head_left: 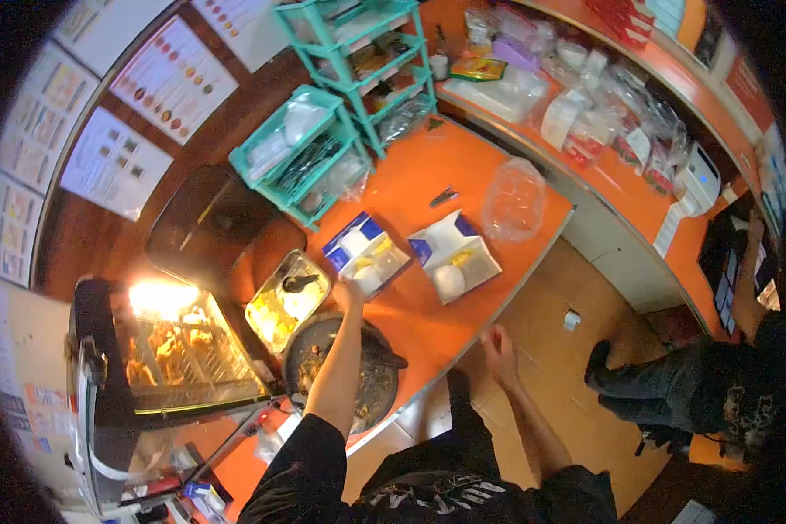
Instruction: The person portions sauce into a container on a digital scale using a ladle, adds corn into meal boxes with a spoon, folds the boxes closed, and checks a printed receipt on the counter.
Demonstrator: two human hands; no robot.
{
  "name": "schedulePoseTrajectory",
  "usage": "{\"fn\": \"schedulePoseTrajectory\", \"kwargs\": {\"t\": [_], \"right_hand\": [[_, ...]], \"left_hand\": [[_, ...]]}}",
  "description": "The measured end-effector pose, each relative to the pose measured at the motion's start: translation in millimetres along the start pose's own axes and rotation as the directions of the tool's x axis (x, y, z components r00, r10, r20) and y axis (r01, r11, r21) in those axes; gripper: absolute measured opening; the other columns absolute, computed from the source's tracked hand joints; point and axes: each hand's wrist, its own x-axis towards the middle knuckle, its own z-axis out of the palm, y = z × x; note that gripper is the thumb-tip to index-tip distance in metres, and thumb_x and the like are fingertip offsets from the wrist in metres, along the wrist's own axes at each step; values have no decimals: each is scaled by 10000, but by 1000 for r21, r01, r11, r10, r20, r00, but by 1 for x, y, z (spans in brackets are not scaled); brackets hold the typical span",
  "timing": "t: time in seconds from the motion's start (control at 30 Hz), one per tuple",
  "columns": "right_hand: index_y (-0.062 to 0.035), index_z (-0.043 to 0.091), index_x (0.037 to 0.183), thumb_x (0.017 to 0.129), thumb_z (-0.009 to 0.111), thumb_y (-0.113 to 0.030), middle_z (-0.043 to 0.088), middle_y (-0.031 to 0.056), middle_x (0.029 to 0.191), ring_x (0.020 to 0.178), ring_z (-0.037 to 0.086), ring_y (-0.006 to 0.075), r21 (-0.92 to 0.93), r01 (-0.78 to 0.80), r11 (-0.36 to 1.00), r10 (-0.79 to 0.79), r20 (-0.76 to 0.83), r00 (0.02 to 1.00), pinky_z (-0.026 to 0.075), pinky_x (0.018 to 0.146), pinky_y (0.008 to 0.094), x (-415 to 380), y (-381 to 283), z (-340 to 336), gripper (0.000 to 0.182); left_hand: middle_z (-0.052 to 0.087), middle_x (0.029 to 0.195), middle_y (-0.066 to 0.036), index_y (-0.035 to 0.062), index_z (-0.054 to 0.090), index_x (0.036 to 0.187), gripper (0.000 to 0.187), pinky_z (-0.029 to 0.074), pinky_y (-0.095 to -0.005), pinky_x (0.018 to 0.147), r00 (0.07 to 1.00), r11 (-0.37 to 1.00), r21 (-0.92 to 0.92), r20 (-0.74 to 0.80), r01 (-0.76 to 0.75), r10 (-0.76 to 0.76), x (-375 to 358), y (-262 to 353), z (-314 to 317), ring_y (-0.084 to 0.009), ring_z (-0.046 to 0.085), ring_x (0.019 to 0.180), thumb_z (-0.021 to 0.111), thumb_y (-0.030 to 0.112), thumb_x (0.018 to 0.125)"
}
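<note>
While my left hand (349,295) is at the near end of one open box (395,270) on the orange desk (397,183), I can't tell whether its fingers grip it; my right hand (499,354), fingers loose and released, hangs beyond the desk's edge, apart from a second open box (483,272).

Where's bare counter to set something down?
Orange counter: between teal shelves and clear plastic, bar one small tool; also between dark pan and right-hand box. Crowded: around left hand, where tray, pan and left-hand box nearly meet; side counter under plastic bags.
</note>
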Motion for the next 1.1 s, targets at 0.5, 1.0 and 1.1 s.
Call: {"fn": "schedulePoseTrajectory", "kwargs": {"t": [0.5,1.0,1.1], "right_hand": [[-25,588,1093,914,631,-290,629,82,902,722,593,182,-959,12,283,938,279,207,518,649,317,-295,235,85,323],[-47,592,1117,965,518,-414,632,163,1003,944,614,321,-366,691,624,430,898,87,476,804,423,-495,-9,494,404],[-47,579,1125,980,471,-426,639,168,963,959,622,312,-229,704,672,225,969,101,483,827,435,-513,11,490,420]], "left_hand": [[649,764,-107,-20,643,918,367,532,-271,613,757,591,-730,588,344,286,-319,-323,-450,-142,644,731,431,260,1024],[597,926,-84,-5,558,1125,262,467,-343,786,694,734,-124,-255,668,-674,-320,-926,-576,-178,573,843,515,183,948],[585,913,-73,3,558,1111,248,465,-334,775,743,766,-193,-190,613,-642,-302,-935,-574,-170,564,834,509,191,957]]}}
